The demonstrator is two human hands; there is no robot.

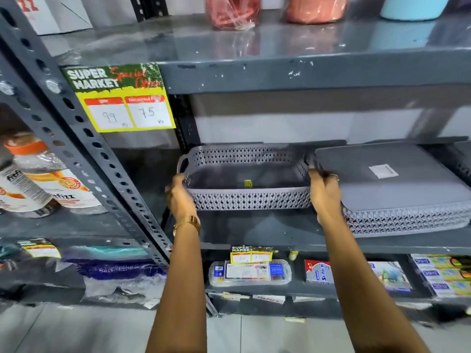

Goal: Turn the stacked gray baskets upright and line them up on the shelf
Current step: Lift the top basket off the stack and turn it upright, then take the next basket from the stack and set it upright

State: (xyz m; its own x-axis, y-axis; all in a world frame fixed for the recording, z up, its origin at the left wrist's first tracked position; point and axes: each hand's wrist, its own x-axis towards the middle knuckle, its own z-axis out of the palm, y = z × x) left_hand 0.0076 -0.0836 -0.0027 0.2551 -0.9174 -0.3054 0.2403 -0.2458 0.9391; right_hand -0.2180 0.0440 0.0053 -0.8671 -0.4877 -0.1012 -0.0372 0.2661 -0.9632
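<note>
An upright gray perforated basket [244, 200] sits at the left end of the dark middle shelf [254, 233], open side up, with a small yellow sticker inside. My left hand [178, 197] grips its left front corner below the handle. My right hand [325, 194] holds its right end. Just to the right lies a stack of gray baskets [397, 192], upside down, flat bottom up with a white label on top. The stack runs out of view on the right.
A slotted steel upright [84, 138] with a yellow price sign [122, 108] stands left of the basket. Orange drink bottles [38, 174] fill the neighbouring bay. Red and blue tubs stand on the top shelf. Packaged goods [249, 272] lie below.
</note>
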